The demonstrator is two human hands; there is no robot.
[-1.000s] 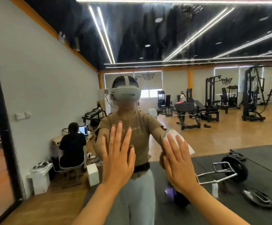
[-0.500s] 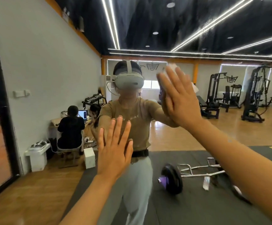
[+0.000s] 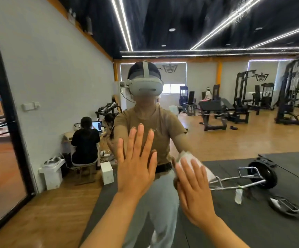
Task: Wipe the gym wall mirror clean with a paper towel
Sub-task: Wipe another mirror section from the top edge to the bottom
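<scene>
Against the smooth, reflective mirror [image 3: 252, 140], the left hand [image 3: 136, 169] lies flat, fingers [image 3: 138, 140] straight and released, holding nothing. Just beside it, the right hand [image 3: 195, 196] presses a crumpled white paper towel [image 3: 186, 157] onto the glass with straight fingers; the towel protrudes above the fingertips. A black frame edge [image 3: 11, 111] stands well apart at left. Glass continues unobstructed rightward.

No legible text anywhere.
</scene>
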